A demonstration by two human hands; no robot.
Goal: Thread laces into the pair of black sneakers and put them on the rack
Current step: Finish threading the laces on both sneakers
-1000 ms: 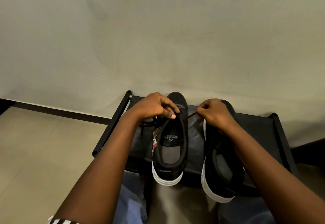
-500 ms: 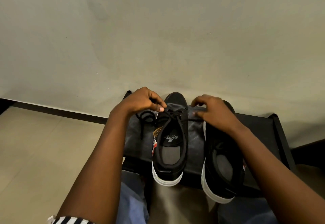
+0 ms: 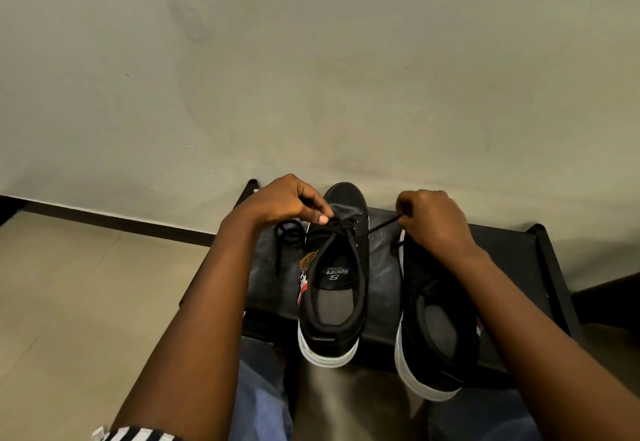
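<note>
Two black sneakers with white soles stand side by side on the black rack (image 3: 512, 253), toes toward the wall. The left sneaker (image 3: 334, 288) has a black lace (image 3: 341, 225) crossing its upper eyelets. My left hand (image 3: 287, 199) pinches the lace at the sneaker's left side. A loose length of the lace curls on the rack left of the shoe. My right hand (image 3: 433, 220) pinches the lace's other end, stretched taut to the right. The right sneaker (image 3: 433, 329) lies partly under my right wrist; its eyelets are hidden.
A plain wall rises right behind the rack, with a dark skirting strip (image 3: 114, 220) along its base. Beige floor tiles (image 3: 86, 302) spread to the left. My knees in blue jeans (image 3: 263, 402) sit below the rack's front edge.
My right hand has closed on the lace end and drawn it taut to the right. My left hand has shifted slightly and now pinches the lace at the eyelets.
</note>
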